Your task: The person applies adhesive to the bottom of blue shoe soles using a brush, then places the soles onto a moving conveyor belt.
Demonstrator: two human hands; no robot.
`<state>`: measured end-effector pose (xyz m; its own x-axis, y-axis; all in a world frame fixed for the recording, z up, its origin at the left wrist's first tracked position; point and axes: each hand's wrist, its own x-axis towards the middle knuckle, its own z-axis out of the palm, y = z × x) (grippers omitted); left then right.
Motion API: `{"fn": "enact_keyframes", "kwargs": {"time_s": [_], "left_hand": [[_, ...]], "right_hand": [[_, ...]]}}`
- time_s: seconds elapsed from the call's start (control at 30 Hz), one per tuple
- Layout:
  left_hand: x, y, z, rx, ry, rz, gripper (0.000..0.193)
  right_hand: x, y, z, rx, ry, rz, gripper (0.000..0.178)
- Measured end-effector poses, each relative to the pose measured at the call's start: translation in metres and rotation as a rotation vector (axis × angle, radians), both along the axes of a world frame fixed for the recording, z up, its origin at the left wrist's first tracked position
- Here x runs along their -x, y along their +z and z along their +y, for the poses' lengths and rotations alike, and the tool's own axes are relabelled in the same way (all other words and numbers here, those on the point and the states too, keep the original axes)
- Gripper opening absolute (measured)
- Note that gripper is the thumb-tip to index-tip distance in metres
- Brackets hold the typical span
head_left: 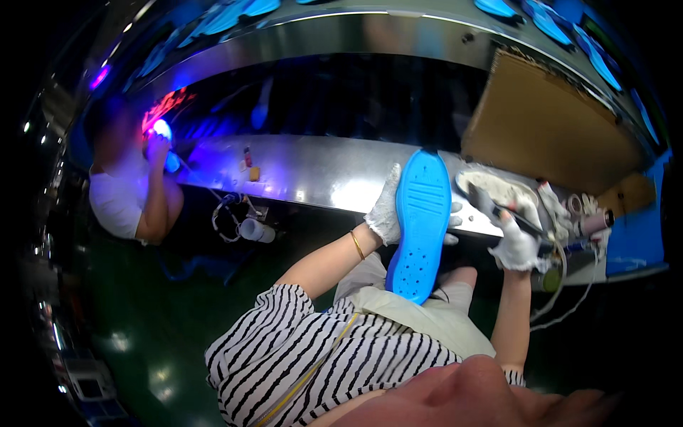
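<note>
In my left hand point(386, 208), which wears a pale knit glove, is a bright blue shoe sole point(421, 220). The sole stands lengthwise in front of my lap, its face with grooves and small holes toward me. My fingers wrap behind it and show at its right edge. Over the right end of the bench, my gloved right hand point(517, 245) is closed around a dark grey hand tool point(486, 202); bare fingertips poke out of that glove. Just beyond the tool lies a white oval shallow piece point(469, 179), partly covered.
A metal bench point(306, 167) runs across, with a cardboard box point(548, 117) at right. Spools point(594, 222), gloves and a pale hose point(562, 277) crowd the right end. Blue soles point(548, 25) line the upper shelf. A co-worker point(124, 192) sits left beside a bright light.
</note>
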<state>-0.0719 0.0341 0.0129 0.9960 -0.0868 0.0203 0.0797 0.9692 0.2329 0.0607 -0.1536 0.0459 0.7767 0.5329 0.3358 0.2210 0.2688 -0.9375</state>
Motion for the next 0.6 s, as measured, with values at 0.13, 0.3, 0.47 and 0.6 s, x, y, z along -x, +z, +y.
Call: {"fn": "enact_keyframes", "kwargs": {"time_s": [0.13,0.3,0.47,0.6], "left_hand": [[-0.013,-0.001,-0.006,-0.025,0.048,-0.059,0.095],[-0.025,-0.007,-0.006,-0.162,0.231,0.029,0.083],[-0.026,-0.02,-0.001,-0.14,0.272,0.054,0.079],[-0.033,-0.029,-0.001,-0.212,0.34,0.0,0.078]], "right_hand": [[0.0,0.005,0.04,0.007,0.099,-0.169,0.012],[0.004,0.018,0.05,0.073,0.014,-0.516,0.02],[0.025,0.023,0.032,0.187,0.243,-0.865,0.024],[0.034,0.027,0.031,0.123,0.168,-0.599,0.019]]}}
